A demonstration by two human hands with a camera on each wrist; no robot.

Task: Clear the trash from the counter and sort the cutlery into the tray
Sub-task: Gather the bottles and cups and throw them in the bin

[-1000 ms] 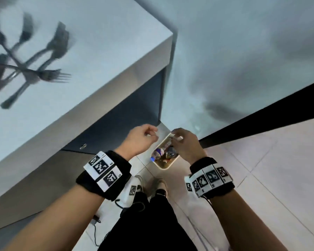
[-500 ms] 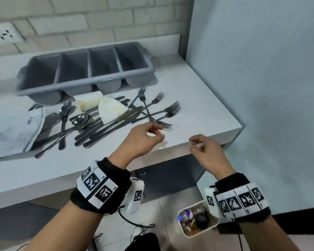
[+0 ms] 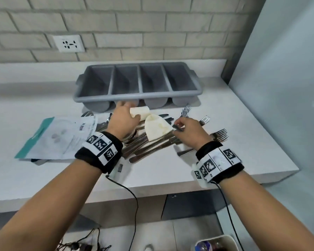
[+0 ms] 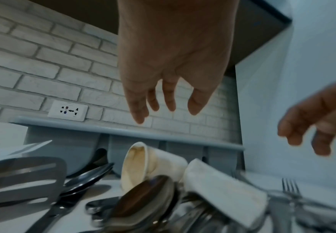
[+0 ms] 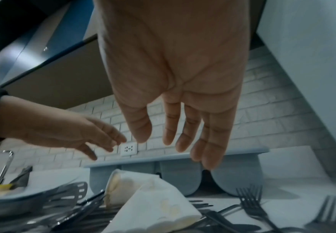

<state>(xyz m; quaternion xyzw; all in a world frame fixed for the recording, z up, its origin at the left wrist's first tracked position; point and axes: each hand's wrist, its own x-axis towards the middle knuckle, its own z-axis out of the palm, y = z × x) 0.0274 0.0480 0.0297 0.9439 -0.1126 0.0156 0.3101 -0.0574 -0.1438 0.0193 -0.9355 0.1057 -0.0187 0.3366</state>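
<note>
Two crushed, stained paper cups lie on a pile of forks, spoons and knives [image 3: 149, 147] in the middle of the counter. My left hand [image 3: 125, 115] hovers over the back cup [image 3: 140, 113], fingers relaxed and open [image 4: 167, 110], just above the cup [image 4: 143, 164]. My right hand [image 3: 185, 127] hangs open [image 5: 173, 141] to the right of the front cup [image 3: 157, 128], over the cutlery handles; this cup [image 5: 159, 208] lies below its fingers. The grey four-compartment tray [image 3: 136, 96] stands empty behind the pile.
A teal-and-white plastic package [image 3: 58, 136] lies on the counter to the left. Loose forks [image 3: 219, 134] fan out to the right near the counter's edge. A white bin [image 3: 216, 241] holding trash sits on the floor at bottom right. A brick wall with a socket [image 3: 69, 43] is behind.
Both hands rose from the floor bin to the counter edge, then reached forward over the cutlery pile. The view lifted from the floor to the counter.
</note>
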